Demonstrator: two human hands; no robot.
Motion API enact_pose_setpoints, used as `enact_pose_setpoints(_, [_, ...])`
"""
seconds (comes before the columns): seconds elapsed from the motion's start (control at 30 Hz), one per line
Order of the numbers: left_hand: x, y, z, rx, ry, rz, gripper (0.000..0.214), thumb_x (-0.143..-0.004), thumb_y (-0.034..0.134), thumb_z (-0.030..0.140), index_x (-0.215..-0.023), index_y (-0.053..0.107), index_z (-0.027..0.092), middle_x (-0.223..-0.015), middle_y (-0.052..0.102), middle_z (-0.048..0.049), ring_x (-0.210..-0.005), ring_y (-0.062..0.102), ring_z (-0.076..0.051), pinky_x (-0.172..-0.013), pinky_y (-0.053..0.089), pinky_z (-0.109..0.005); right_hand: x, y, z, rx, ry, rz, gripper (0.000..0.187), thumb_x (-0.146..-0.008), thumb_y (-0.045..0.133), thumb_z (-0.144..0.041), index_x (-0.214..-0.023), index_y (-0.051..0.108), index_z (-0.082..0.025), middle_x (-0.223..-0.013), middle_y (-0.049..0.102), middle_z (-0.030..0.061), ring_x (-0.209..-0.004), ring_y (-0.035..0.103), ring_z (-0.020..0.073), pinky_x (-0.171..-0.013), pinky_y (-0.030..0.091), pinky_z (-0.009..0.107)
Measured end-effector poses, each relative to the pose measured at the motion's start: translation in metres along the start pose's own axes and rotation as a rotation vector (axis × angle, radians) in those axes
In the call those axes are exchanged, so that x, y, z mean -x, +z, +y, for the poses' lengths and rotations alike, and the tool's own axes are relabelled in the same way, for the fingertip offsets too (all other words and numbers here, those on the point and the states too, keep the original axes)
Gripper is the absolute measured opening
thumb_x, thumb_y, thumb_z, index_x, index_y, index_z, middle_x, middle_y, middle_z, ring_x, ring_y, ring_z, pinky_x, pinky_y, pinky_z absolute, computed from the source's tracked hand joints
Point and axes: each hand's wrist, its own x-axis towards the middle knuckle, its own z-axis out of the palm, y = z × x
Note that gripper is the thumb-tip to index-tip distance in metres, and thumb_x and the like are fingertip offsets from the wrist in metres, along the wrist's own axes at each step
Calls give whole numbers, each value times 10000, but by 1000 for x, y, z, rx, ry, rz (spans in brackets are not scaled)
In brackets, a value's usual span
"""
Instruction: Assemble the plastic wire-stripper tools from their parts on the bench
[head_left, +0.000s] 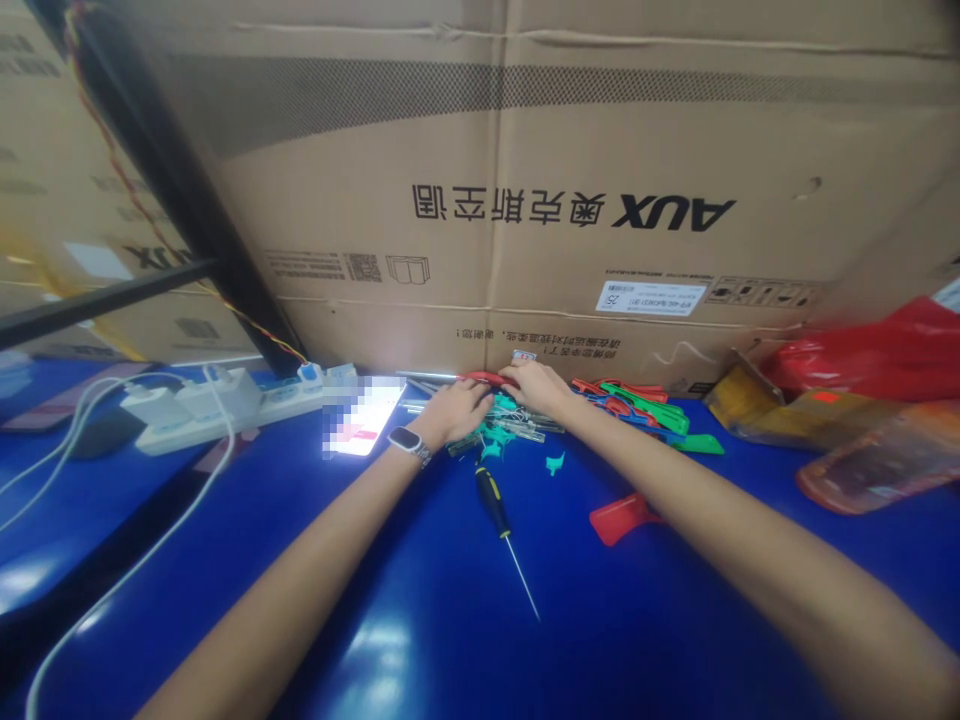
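Note:
At the back of the blue table, my left hand, with a watch on its wrist, curls its fingers over a pile of small turquoise plastic pieces and thin metal parts. Across from it, my right hand bends its fingers down at the pile's far right side. A slim red object lies between the hands, close to the fingertips of both. What either hand grips is hidden. Nearer to me lies a black and yellow screwdriver, its shaft pointing towards me. One loose turquoise piece sits to the right.
A large AUX carton stands behind the table. Red, green and blue plastic pieces are heaped right of my hands; a red piece lies nearer. Left are a lit phone and a power strip with cables. An open box stands right.

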Motion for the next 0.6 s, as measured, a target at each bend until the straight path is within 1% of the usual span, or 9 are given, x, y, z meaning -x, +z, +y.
enact_pose_setpoints(0.13, [-10,9,9,-8,7,-16,493,-1027,266,444,-1378,537,226,-1399,555,-111,-1311,479,-301,-1061,371,-485,7,6,6,-56,-26,35,365,-1000,438,-267,-1318,604,-198,-1241,622,108,-1057,636,195,-901,469,271])
enact_pose_setpoints(0.23, [-13,11,12,-15,-8,-39,527,-1021,255,481,-1417,517,254,-1406,527,-127,-1307,466,-332,-1043,368,-532,7,7,9,-86,-32,59,348,-981,468,-233,-1289,622,-181,-1247,635,104,-1086,629,195,-931,458,272])
enact_pose_setpoints(0.3, [-13,10,13,-16,-18,-53,544,-1018,246,503,-1414,529,260,-1398,519,-137,-1303,461,-342,-1033,371,-549,6,5,10,-87,-17,52,338,-970,489,-234,-1275,630,-192,-1248,658,89,-1121,620,200,-945,454,278])
enact_pose_setpoints(0.4, [-8,8,13,-6,-4,-50,546,-1019,242,504,-1360,582,248,-1361,531,-137,-1279,470,-334,-1025,380,-547,5,1,7,-73,13,32,333,-971,493,-283,-1267,637,-232,-1222,694,67,-1129,626,222,-915,470,304])
enact_pose_setpoints(0.5, [2,6,14,-11,39,-26,530,-1024,245,473,-1307,620,227,-1294,556,-132,-1221,503,-306,-1007,402,-511,5,-4,3,-51,28,8,323,-976,478,-338,-1228,668,-269,-1174,719,61,-1101,644,247,-872,482,327])
enact_pose_setpoints(0.6, [11,5,15,-15,58,-6,512,-1027,252,443,-1298,624,219,-1263,560,-130,-1209,507,-302,-984,419,-490,4,-6,0,-37,30,-12,327,-977,464,-337,-1227,669,-286,-1172,720,59,-1086,649,252,-850,482,332])
